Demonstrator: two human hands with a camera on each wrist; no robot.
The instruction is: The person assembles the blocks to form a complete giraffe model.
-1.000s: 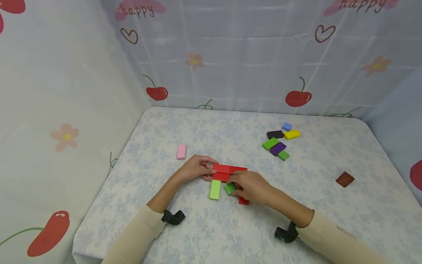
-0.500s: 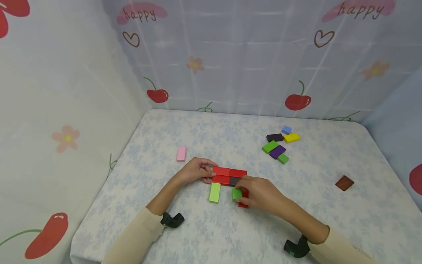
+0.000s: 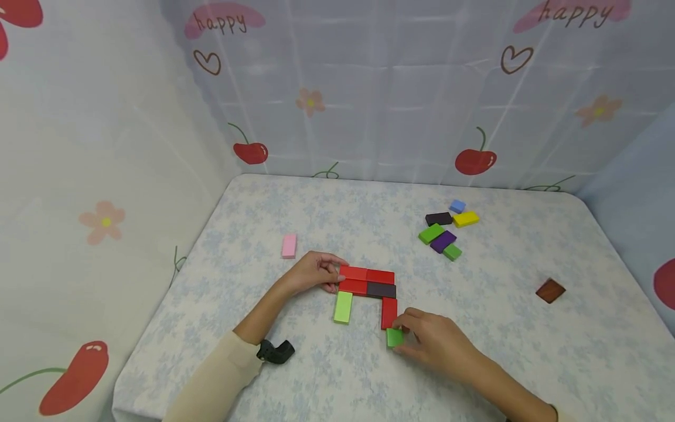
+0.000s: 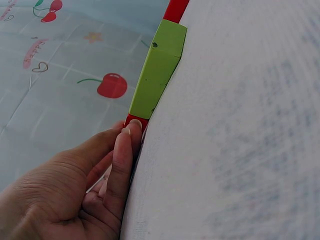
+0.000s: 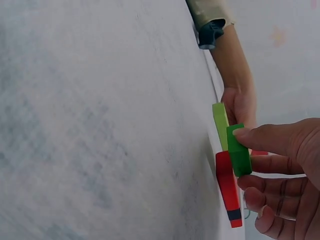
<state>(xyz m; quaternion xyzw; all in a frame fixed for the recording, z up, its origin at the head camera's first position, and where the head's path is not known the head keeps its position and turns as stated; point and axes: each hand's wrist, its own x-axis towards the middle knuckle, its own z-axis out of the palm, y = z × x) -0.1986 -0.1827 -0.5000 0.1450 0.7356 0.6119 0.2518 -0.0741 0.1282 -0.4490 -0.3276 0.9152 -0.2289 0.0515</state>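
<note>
In the head view, my left hand holds the left end of a back red block, its fingertips at the edge. Beside that block lies another red block. In front of them are a third red block and a dark block. A light green block and an upright-running red block extend toward me from this row. My right hand pinches a small green block at the near end of that red block. The right wrist view shows the green block between thumb and fingers.
A pink block lies to the left. At the back right is a cluster with a black block, yellow block, purple block, blue block and two green ones. A brown piece lies far right.
My right hand has carried the green block right and toward me, from between the two leg-like blocks to the red one's near end, uncovering the dark block. The left hand stays put.
</note>
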